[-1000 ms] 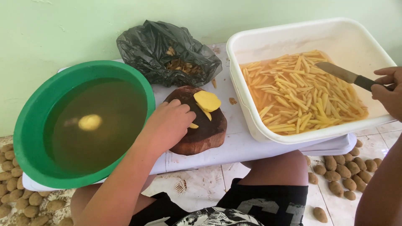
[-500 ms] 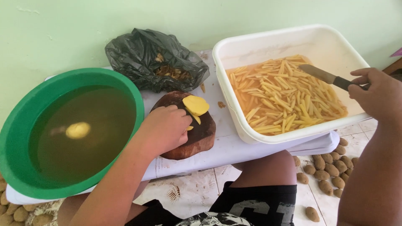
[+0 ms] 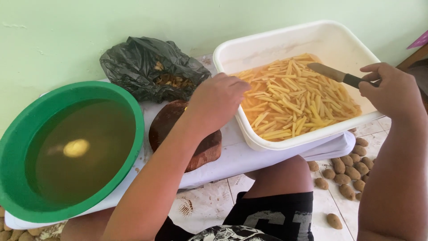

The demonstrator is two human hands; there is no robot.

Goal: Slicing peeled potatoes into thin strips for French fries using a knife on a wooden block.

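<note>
Knife [image 3: 332,72] in your right hand [image 3: 392,91], fingers closed on its handle, blade over the white tub [image 3: 285,44] of potato strips [image 3: 294,98] | left hand [image 3: 216,102] curled above the wooden board [image 3: 171,122], contents hidden | peeled potato [image 3: 76,147] in the green basin [image 3: 129,105].

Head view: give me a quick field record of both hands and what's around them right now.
left hand: over the wooden block, beside the white tub's near-left rim; grip hidden
right hand: holds knife, blade over the cut strips
white tub: potato strips in water
green basin: murky water, one peeled potato
black bag: peelings, behind the block
floor: unpeeled potatoes
</note>
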